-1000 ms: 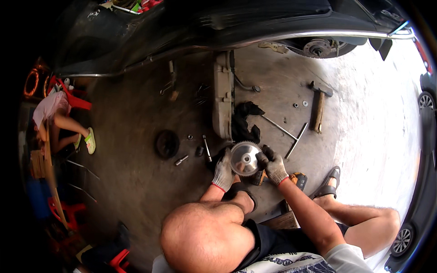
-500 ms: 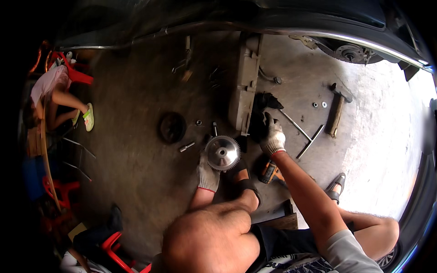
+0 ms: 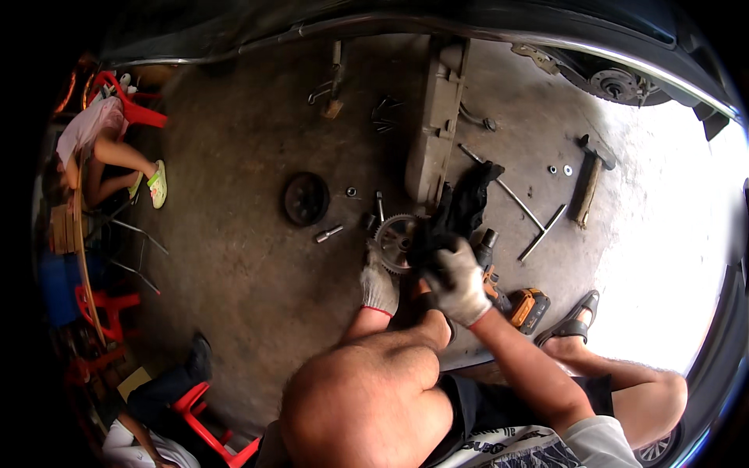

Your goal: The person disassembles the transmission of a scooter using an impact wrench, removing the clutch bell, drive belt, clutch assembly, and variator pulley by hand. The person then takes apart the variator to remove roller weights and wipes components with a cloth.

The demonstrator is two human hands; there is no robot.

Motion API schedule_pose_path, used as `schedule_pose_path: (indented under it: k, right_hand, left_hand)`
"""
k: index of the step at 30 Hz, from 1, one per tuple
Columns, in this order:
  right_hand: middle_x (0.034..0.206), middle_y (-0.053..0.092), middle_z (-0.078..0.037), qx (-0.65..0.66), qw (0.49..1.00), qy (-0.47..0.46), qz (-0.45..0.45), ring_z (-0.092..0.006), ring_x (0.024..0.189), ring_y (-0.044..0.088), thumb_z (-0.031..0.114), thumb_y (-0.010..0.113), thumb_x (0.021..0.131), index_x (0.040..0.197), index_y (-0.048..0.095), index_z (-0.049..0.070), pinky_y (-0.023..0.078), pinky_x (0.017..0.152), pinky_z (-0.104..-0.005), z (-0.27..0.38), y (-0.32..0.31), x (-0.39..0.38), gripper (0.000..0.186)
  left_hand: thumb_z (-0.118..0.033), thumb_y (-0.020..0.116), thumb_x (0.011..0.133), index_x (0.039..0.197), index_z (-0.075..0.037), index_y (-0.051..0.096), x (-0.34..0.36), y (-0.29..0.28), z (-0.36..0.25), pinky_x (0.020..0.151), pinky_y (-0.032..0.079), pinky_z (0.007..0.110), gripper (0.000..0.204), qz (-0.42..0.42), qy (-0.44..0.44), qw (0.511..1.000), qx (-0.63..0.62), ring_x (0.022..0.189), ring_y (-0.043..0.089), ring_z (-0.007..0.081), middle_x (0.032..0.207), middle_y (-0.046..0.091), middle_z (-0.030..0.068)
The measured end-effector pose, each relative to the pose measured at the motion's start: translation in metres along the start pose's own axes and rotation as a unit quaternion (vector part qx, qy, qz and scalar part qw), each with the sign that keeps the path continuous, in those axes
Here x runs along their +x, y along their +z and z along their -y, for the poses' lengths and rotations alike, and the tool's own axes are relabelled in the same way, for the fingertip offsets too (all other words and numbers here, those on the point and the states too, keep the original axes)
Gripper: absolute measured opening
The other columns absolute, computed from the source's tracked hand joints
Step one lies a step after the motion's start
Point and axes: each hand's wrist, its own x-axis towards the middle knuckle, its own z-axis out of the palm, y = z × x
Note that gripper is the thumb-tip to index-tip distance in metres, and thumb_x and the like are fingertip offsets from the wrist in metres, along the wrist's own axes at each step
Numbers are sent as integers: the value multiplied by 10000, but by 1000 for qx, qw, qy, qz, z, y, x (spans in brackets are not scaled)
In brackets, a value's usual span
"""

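Observation:
My left hand (image 3: 379, 287), in a pale work glove with a red cuff, is closed on the edge of a toothed metal gear wheel (image 3: 392, 239). Over the wheel's right side comes my gloved right hand (image 3: 462, 284), blurred by motion, its fingers curled into a black cloth (image 3: 470, 200). The cloth trails up and away from that hand and hides part of the gear. Just right of this hand lies an orange and black cordless drill (image 3: 529, 310). Beyond the gear a short metal socket tool (image 3: 380, 204) rests on the floor.
A black round pulley (image 3: 305, 199), a socket (image 3: 329, 233) and a nut (image 3: 351, 192) lie left. Ahead stands a long metal cover (image 3: 434, 125). Right are a T-handle wrench (image 3: 541, 232), washers and a hammer (image 3: 594, 181). Two other people are at the left; a vehicle spans the far side.
My right hand has drawn back toward me, bringing the black cloth from beside the metal cover onto the gear. The gear, still in my left hand, has tilted and shows its spoked face.

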Motion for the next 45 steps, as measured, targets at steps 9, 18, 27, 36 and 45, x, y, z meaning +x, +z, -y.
schedule_pose_path:
  k: [9,18,27,36,45]
  right_hand:
    - [992,611,-221,-125,984,123,35,-440,925,586,127,699,782,1066,619,32,496,810,-482,-10,25,5,310]
    - [940,634,-200,-158,980,107,-54,-419,904,580,193,678,849,1055,624,35,464,792,-495,-14,12,33,266]
    - [952,586,-200,-195,978,20,72,-401,929,556,217,725,739,998,585,10,429,813,-490,5,0,-10,360]
    - [1020,593,-168,-273,943,34,186,-347,1016,555,274,776,683,1056,599,54,421,887,-462,30,14,-1,468]
    - [938,673,-188,-149,972,166,-73,-414,869,638,243,743,819,1033,648,51,518,782,-465,-104,-36,4,303]
  left_hand:
    - [-438,474,1050,1288,-3,579,-26,0,-9,939,501,329,507,-4,17,999,32,1090,588,186,1213,625,86]
    - [-431,482,1048,1262,-23,589,-13,-9,1,852,529,322,473,39,43,998,10,990,608,170,1176,626,67]
    - [-420,478,1051,1259,-34,590,-26,9,-2,807,534,303,452,16,15,998,-60,937,600,149,1134,626,51]
    - [-337,461,1058,1232,14,601,-18,-3,-6,669,535,346,416,-18,24,980,197,840,677,217,941,717,94]
    - [-380,452,1049,1227,14,604,30,-27,-20,834,552,347,458,26,142,947,287,1080,648,213,1118,694,112]
